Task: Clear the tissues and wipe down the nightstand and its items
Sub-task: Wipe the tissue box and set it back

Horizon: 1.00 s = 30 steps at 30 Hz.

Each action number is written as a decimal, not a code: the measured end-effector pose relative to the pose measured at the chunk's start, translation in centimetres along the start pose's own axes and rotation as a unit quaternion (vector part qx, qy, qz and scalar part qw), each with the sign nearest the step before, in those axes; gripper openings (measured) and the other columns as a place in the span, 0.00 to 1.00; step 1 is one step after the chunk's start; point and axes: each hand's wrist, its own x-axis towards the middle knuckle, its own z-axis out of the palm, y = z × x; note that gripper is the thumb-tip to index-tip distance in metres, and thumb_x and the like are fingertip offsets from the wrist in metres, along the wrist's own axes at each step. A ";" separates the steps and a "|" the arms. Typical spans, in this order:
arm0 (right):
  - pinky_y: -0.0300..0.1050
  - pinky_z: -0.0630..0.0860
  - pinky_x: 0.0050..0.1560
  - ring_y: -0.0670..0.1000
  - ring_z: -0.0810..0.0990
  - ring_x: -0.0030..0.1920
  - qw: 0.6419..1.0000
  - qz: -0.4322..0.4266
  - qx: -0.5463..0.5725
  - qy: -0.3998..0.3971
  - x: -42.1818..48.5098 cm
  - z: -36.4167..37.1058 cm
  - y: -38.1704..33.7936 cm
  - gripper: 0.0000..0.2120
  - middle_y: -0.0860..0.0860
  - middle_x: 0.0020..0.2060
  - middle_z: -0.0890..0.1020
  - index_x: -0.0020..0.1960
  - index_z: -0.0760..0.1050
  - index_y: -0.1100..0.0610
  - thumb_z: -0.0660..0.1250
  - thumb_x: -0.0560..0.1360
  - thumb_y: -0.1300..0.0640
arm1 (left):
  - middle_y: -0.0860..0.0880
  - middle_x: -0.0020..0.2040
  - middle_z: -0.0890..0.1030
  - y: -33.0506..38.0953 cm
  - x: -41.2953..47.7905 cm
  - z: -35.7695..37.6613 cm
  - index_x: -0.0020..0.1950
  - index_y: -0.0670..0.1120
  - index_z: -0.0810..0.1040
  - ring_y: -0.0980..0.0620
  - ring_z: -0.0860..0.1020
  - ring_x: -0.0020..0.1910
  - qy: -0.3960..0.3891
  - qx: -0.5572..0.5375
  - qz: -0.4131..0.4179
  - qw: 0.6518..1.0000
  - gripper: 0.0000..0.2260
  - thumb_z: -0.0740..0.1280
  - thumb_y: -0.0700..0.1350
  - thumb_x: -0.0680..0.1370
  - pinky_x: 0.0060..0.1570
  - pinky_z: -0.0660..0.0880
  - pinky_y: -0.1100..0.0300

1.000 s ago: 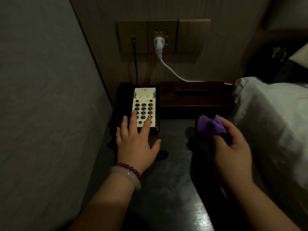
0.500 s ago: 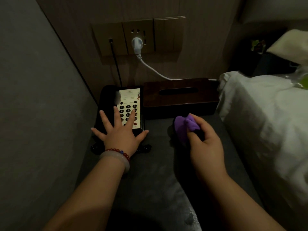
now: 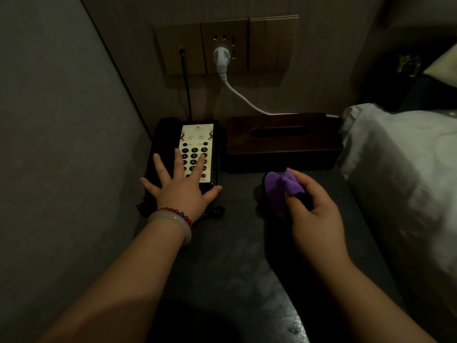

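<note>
Your right grip (image 3: 319,219) is closed on the bunched purple cloth (image 3: 282,191), thumb and fingers pinching it. The cloth end is down at the bench (image 3: 235,256), just in front of the tissue box (image 3: 279,142). Something dark sits under or behind the cloth, too dim to tell what. Your left grip (image 3: 180,189) holds nothing: fingers straight, palm flat on the near end of the phone (image 3: 197,134), fingertips on the keypad, little finger out over the handset side. Change over the last second: the left fingers were close together on the lower keys, now they're fanned across the whole unit. That reads as pinning the phone down, or setting up to shift it. The cloth hand is in much the same spot relative to the box, with no real wipe stroke to speak of. My read for the task: the tissue part looks done, with none loose on the bench and none showing in the box slot. Wiping looks partway, and the phone and box probably still need a pass. The phone sits back left by the wall, the box just beside it on the right, and the bed sheet (image 3: 400,169) runs along the bench's right side. If you slide the phone, watch the coiled cord (image 3: 215,211) by your left wrist.
</note>
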 end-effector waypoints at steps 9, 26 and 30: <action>0.47 0.75 0.61 0.39 0.77 0.57 0.998 -0.024 -0.005 0.051 0.2 -0.1 -0.5 0.16 0.38 0.55 0.79 0.62 0.75 0.42 0.64 0.77 0.56 | 0.50 0.76 0.34 2.3 -0.7 -2.6 0.75 0.62 0.38 0.38 0.30 0.72 0.089 0.015 0.085 0.992 0.34 0.48 0.70 0.74 0.64 0.35 0.30; 0.42 0.73 0.62 0.33 0.72 0.56 0.996 -0.014 -0.012 0.092 1.5 -1.1 -0.7 0.18 0.32 0.50 0.74 0.63 0.72 0.40 0.63 0.77 0.57 | 0.50 0.77 0.54 10.1 5.6 -2.3 0.77 0.57 0.49 0.46 0.48 0.77 0.027 0.016 0.247 0.968 0.29 0.58 0.57 0.79 0.71 0.47 0.40; 0.43 0.73 0.62 0.37 0.74 0.58 0.995 -0.013 0.003 0.102 1.6 -1.4 -0.7 0.17 0.36 0.55 0.76 0.63 0.73 0.41 0.64 0.77 0.57 | 0.49 0.77 0.56 8.8 5.9 -2.7 0.77 0.57 0.47 0.45 0.49 0.76 0.022 0.037 0.253 0.967 0.29 0.57 0.57 0.80 0.71 0.49 0.41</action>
